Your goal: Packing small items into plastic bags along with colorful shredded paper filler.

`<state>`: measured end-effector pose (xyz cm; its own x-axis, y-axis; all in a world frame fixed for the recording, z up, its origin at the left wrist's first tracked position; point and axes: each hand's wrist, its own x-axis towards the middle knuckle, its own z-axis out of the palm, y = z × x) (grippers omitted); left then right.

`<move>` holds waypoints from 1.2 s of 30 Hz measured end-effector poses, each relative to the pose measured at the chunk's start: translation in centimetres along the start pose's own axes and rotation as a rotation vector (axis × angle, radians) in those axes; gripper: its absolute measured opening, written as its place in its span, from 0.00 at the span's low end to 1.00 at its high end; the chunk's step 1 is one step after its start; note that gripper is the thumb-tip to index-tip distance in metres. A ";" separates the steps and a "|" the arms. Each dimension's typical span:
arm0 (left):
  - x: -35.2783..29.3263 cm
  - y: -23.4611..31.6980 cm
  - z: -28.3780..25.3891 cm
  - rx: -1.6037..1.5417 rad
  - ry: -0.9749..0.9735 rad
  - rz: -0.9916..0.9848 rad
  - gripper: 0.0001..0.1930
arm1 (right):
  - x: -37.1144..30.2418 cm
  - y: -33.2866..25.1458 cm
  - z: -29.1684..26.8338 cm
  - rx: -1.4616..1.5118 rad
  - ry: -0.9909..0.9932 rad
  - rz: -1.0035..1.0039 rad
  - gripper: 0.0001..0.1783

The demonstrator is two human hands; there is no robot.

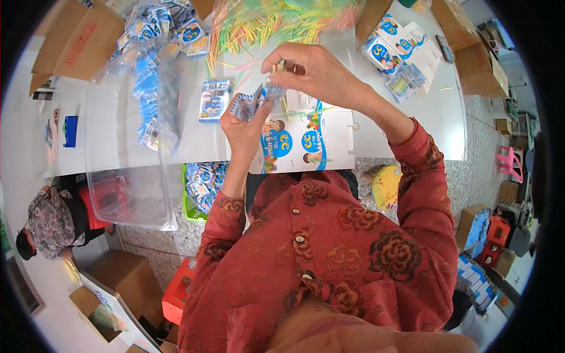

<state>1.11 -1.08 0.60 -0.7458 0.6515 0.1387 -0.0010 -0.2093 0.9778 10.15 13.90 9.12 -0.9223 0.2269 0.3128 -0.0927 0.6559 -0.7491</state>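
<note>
My left hand grips a small blue-and-white plastic packet, its mouth tilted up toward my other hand. Just above that packet, my right hand pinches a few short pale sticks between thumb and fingers. Below both hands lies a flat printed white-and-blue carton, with a few thin sticks across it. To the left of my left hand, a filled packet rests on the white table.
A heap of thin yellow, green and red sticks sits in clear plastic at the back. Stacked packets fill a clear tray at left. Cardboard boxes flank the table. Below its edge stands a green basket of packets.
</note>
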 end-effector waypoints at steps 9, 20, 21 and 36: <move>0.6 0.3 0.1 -0.116 -0.080 -0.086 0.14 | 0.5 2.6 1.1 -0.065 0.075 -0.159 0.17; 1.1 0.4 -2.3 -0.174 0.029 -0.053 0.14 | -1.7 8.7 1.3 -0.452 -0.212 -0.026 0.18; 1.1 0.4 -2.5 -0.194 0.036 -0.050 0.15 | -2.4 9.3 1.8 -0.451 -0.212 -0.023 0.18; 0.0 0.3 -2.3 -0.213 0.049 -0.061 0.16 | -1.0 9.1 6.5 -0.837 -0.520 -0.551 0.04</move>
<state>-0.44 -2.88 0.56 -0.7717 0.6324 0.0679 -0.1834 -0.3234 0.9283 7.75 14.94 -1.84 -0.8958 -0.4412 0.0526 -0.4346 0.8946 0.1038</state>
